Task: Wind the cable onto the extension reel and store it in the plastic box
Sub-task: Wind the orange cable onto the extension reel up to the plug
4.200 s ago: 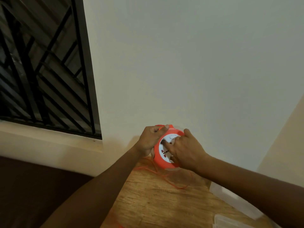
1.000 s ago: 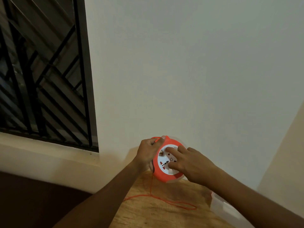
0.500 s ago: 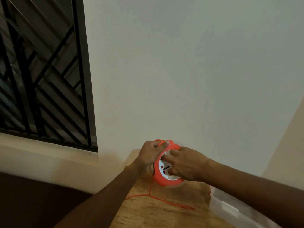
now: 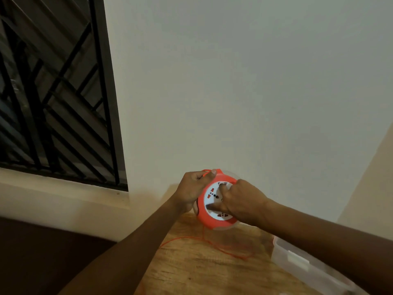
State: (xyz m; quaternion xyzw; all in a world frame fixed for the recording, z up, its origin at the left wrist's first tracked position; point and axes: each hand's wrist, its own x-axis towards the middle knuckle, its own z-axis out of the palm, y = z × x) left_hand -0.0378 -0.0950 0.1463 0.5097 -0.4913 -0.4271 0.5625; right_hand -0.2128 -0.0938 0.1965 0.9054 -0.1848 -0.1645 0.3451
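Our left hand point(image 4: 191, 189) grips the reel point(image 4: 214, 206); right hand point(image 4: 242, 201) fingers curl on its white face. We should crank steadily, feeding the cable point(image 4: 212, 244) below it evenly.

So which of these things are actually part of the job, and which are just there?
Part of the job:
- extension reel, gripped by the left hand, right hand on its white face
- loose orange cable
- plastic box

Just there:
- wooden table
- window grille
- wall

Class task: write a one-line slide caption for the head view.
Left hand grips the orange extension reel while the right hand turns its white face; loose cable on the wooden table.
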